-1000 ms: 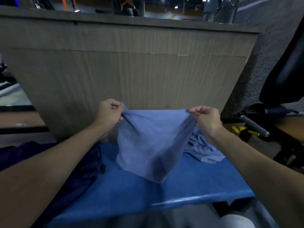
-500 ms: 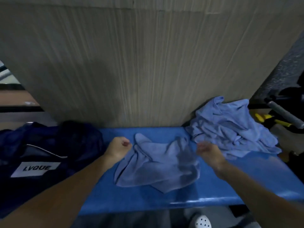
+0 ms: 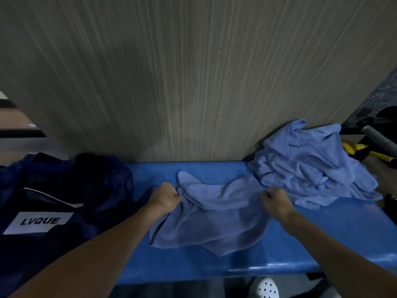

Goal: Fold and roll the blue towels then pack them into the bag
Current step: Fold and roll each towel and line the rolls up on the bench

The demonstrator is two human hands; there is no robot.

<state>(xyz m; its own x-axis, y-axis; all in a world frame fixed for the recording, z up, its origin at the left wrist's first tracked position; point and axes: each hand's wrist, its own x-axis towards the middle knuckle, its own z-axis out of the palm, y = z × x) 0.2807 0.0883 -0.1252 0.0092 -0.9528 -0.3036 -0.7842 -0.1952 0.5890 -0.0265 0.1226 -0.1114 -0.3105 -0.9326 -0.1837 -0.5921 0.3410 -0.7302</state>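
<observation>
Left forearm (image 3: 96, 250), right forearm (image 3: 335, 250) bare along whole visible length; left grip (image 3: 166, 197), right grip (image 3: 277, 201) bare; white shoe (image 3: 266, 288) with round dark perforations, below table (image 3: 193, 265) front edge, right of centre.

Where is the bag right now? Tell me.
Head view: the dark blue bag lies at the left end of the blue bench, just left of the left hand gripping the towel.

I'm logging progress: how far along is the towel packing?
Done: no rolled towel shows in or near the bag. In hand: left hand and right hand pinch one towel, spread unfolded on the bench. Left: folding, rolling, packing it and the crumpled pile.
</observation>
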